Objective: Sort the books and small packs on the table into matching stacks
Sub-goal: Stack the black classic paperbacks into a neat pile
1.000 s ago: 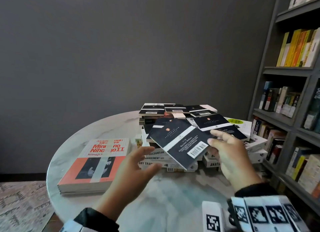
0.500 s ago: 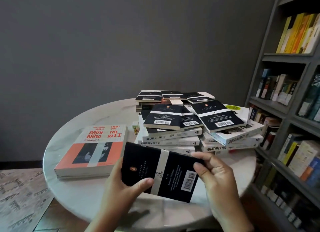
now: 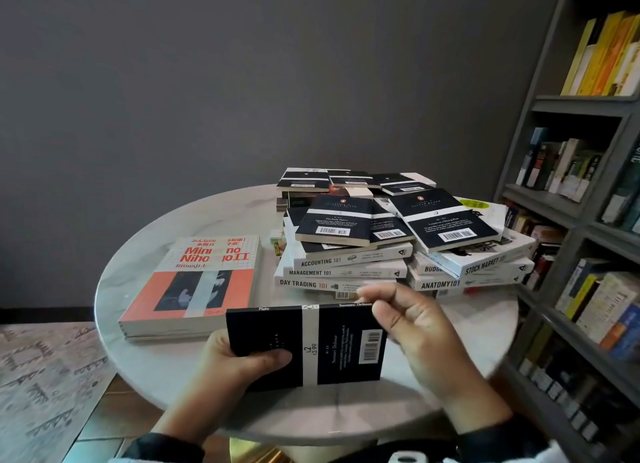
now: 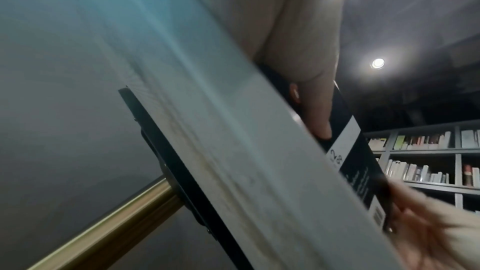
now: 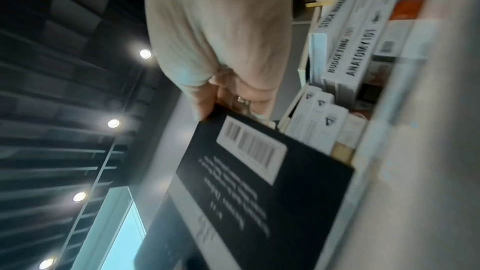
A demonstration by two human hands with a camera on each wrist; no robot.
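Observation:
A thin black book with a white band (image 3: 332, 341) hovers flat over the near edge of the round marble table (image 3: 138, 355). My left hand (image 3: 270, 358) grips its left end, thumb on the cover. At the right end, by the barcode, my right hand (image 3: 377, 310) curls its fingers round the edge. The left wrist view shows the black book (image 4: 358, 163) with my thumb pressed on it, and the right wrist view shows my right hand (image 5: 221, 98) pinching the black book (image 5: 259, 182). Similar black books (image 3: 336, 220) lie on white "101" books (image 3: 346, 272).
A large orange and white book (image 3: 197, 282) lies at the left of the table. A second white "101" stack (image 3: 467, 275) sits at the right, with more black books (image 3: 311, 180) behind. A small pack (image 3: 277, 246) peeks out between. A full bookshelf (image 3: 588, 185) stands close on the right.
Both hands have drawn the black book from above the stacks down toward the table's near edge and turned it sideways. The left hand has taken hold of its left end.

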